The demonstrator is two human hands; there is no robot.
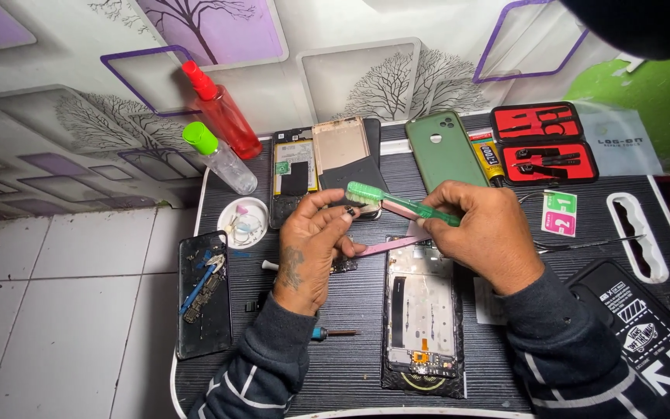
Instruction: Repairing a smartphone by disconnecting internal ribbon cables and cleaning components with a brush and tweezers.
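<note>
My left hand (313, 247) pinches a small dark part (350, 210) between thumb and fingertips above the mat. In my right hand (481, 230) is a green toothbrush (385, 199), its bristled head resting against that small part. A thin pink strip (391, 245) lies just below both hands, and I cannot tell which hand holds it. Below the hands an opened phone frame (422, 310) lies flat on the dark ribbed mat (350, 365).
At the back stand a red spray bottle (222, 112) and a clear bottle with a green cap (219, 159). A green phone cover (445, 149), a red tool case (543, 141), a white dish (246, 221), another opened phone (203, 295) and a screwdriver (333, 334) lie around.
</note>
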